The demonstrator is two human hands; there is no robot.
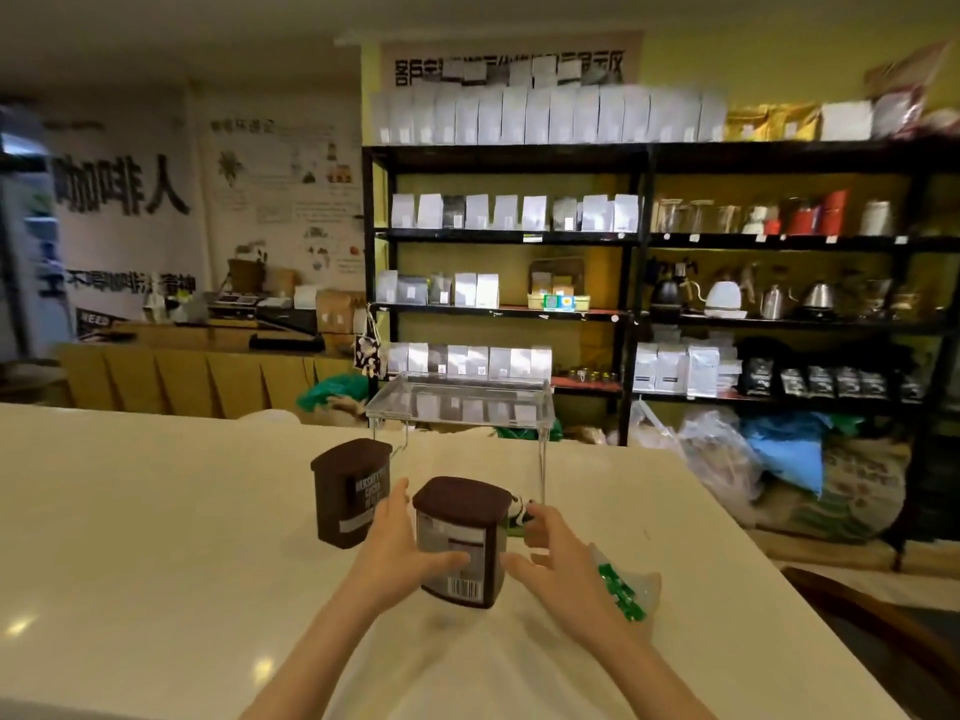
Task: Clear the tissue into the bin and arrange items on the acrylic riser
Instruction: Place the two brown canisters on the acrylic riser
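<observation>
Two brown cocoa tubs stand on the cream table. The nearer tub (462,537) is tilted, and my left hand (400,543) grips its left side with the thumb across the label. My right hand (556,553) hovers just right of that tub, fingers spread, not touching it. The second tub (350,491) stands upright behind and to the left. A clear acrylic riser (462,402) stands empty at the table's far edge. A small black-and-white item (517,511) lies under the riser, partly hidden. A clear packet with green print (621,589) lies under my right wrist.
The cream table (156,537) stretches wide to the left. Beyond its far edge stand black shelves (639,236) with white and black bags and kettles. Sacks and plastic bags (779,459) are piled on the floor at the right. A dark chair edge (883,631) shows at the lower right.
</observation>
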